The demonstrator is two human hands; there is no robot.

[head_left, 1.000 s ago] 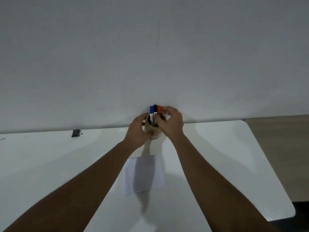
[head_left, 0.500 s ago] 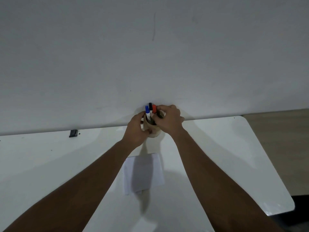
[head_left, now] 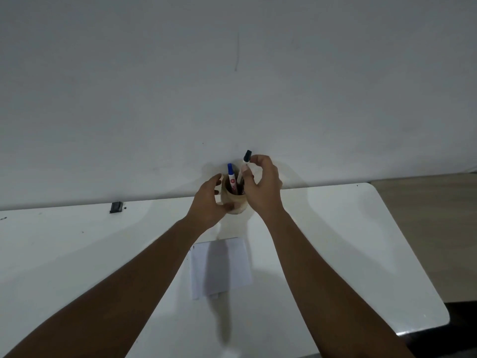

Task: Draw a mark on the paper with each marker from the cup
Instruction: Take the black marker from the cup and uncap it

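Right hand (head_left: 262,186) pinches the black-capped marker (head_left: 244,165), left hand (head_left: 210,200) wraps the round tan cup (head_left: 234,200); blue-capped marker's (head_left: 231,177) red label too blurred to read.

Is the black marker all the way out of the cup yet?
Not yet. The black marker is raised in the right hand, its lower end still inside the cup.
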